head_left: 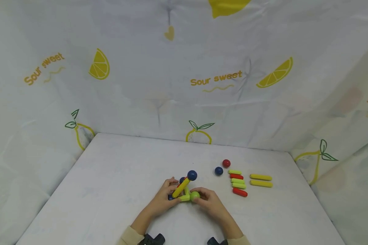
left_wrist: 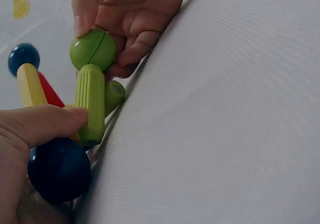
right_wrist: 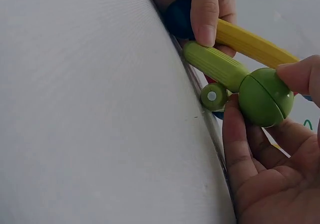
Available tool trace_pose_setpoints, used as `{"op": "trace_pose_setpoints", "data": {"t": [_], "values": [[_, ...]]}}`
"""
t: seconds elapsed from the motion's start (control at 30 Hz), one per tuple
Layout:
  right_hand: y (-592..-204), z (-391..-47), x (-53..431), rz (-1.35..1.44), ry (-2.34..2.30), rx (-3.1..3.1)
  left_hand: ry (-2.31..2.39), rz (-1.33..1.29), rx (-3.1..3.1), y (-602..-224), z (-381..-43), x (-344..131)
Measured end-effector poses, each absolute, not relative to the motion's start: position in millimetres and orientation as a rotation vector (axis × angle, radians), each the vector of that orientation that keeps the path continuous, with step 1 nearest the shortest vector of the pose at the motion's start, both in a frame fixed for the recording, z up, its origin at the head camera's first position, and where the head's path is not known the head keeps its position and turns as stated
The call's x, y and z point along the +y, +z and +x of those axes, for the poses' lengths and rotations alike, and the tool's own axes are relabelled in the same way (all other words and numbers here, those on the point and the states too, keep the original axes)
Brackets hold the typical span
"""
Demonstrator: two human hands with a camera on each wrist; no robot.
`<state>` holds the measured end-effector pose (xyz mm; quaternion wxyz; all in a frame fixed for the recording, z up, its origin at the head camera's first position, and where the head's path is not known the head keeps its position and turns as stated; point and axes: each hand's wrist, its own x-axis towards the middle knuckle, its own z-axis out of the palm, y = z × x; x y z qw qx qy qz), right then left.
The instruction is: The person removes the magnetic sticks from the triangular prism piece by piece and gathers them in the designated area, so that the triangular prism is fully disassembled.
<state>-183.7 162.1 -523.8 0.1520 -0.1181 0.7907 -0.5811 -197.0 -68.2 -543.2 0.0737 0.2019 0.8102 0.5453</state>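
Between the hands stands a partly joined build of magnetic rods and balls. My left hand (head_left: pixel 160 201) grips it from the left, its thumb on a short green rod (left_wrist: pixel 91 104) and a dark blue ball (left_wrist: pixel 60 169) close under that thumb. My right hand (head_left: pixel 211 204) pinches a green ball (right_wrist: pixel 266 97) between thumb and fingers. In both wrist views this ball meets the end of the green rod. A second green rod (right_wrist: pixel 214 96) points its pale round end outward. The long yellow rod (head_left: pixel 181 188) slants up to a blue ball (head_left: pixel 192 175); a red rod (left_wrist: pixel 50 89) shows behind it.
Right of the hands, a loose red ball (head_left: pixel 226 163) and blue ball (head_left: pixel 218 170) lie on the white table (head_left: pixel 110 170). Several short green and red rods (head_left: pixel 240 192) form a column beside two long yellow rods (head_left: pixel 261 183). A lemon-print cloth (head_left: pixel 147 68) hangs behind.
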Motion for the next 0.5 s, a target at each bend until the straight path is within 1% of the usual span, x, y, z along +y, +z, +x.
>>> {"op": "trace_pose_setpoints", "data": {"t": [0.2,0.5], "values": [[-523.5,-183.8,162.7,-0.346,-1.697,2.212,1.595,0.602,2.465,-543.9,-198.8,-67.8],[-518.6,-180.5,161.8,-0.276,-1.756,2.095,1.641,0.598,2.400,-542.0,-197.5,-69.3]]}}
